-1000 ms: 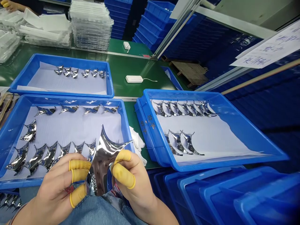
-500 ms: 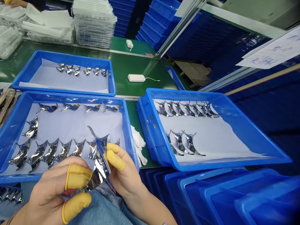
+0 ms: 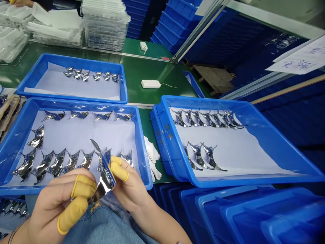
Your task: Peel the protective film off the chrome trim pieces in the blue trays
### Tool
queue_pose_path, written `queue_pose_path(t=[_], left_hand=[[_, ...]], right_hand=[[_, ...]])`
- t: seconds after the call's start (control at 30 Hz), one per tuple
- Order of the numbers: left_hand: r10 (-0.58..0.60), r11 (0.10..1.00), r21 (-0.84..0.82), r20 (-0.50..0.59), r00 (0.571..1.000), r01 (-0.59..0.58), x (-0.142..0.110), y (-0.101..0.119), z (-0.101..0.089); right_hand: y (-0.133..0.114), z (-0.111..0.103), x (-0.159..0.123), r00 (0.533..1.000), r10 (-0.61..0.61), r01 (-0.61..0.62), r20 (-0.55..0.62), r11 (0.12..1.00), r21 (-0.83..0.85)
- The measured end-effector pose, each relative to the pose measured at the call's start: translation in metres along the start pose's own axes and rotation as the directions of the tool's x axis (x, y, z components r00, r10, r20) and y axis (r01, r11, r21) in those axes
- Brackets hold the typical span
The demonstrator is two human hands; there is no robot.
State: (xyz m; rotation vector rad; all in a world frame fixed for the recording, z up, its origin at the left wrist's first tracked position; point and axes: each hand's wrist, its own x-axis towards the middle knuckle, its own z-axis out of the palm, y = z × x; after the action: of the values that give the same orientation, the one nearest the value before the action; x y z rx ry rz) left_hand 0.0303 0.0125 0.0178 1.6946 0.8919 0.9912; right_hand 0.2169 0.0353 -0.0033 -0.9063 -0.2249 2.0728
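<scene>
Between my two hands is a curved, shiny chrome piece (image 3: 106, 180) with pointed ends, tilted above the near edge of a blue tray (image 3: 144, 159). My left hand (image 3: 68, 200), in yellow finger cots, pinches its lower end between thumb and fingers. My right hand (image 3: 129, 181), also with yellow cots, grips its right edge higher up. Beyond and beneath them, similar chrome pieces (image 3: 56, 162) lie in rows on the tray's white paper lining. My hands hide part of the front row.
To the right, a stacked blue tray (image 3: 228, 179) holds more chrome pieces in two rows. Behind, another blue tray (image 3: 76, 98) carries smaller chrome parts. A white glove (image 3: 152, 156) lies between trays. Clear plastic boxes (image 3: 105, 34) are stacked at the back; a white corded device (image 3: 150, 84) sits on the green table.
The chrome piece has turned in my hands, now showing more of its edge. Both hands have shifted slightly left, and the whole view has moved a little.
</scene>
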Motion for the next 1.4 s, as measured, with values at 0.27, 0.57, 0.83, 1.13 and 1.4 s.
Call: queue_pose_path(t=[0.27, 0.57, 0.83, 1.13, 1.4], left_hand=[[-0.206, 0.966, -0.197, -0.19, 0.96, 0.168, 0.008, -0.009, 0.006], [-0.583, 0.636, -0.629, -0.01, 0.813, 0.448, 0.008, -0.002, 0.012], [-0.554, 0.58, -0.694, 0.048, 0.831, 0.427, 0.019, -0.003, 0.009], [-0.596, 0.544, -0.698, 0.068, 0.8, 0.465, 0.018, -0.004, 0.011], [-0.571, 0.633, -0.637, -0.002, 0.821, 0.439, 0.007, -0.007, 0.006]], right_hand=[[-0.014, 0.001, -0.005, 0.987, -0.128, 0.139, 0.1, 0.984, -0.111], [-0.01, 0.0, -0.005, 0.988, -0.094, 0.109, 0.124, 0.987, -0.119], [-0.007, 0.0, -0.005, 0.986, -0.08, 0.098, 0.145, 0.988, -0.12], [-0.006, 0.0, -0.007, 0.982, -0.063, 0.083, 0.179, 0.99, -0.11], [-0.016, 0.002, -0.019, 0.957, -0.162, 0.253, 0.239, 0.869, -0.425]])
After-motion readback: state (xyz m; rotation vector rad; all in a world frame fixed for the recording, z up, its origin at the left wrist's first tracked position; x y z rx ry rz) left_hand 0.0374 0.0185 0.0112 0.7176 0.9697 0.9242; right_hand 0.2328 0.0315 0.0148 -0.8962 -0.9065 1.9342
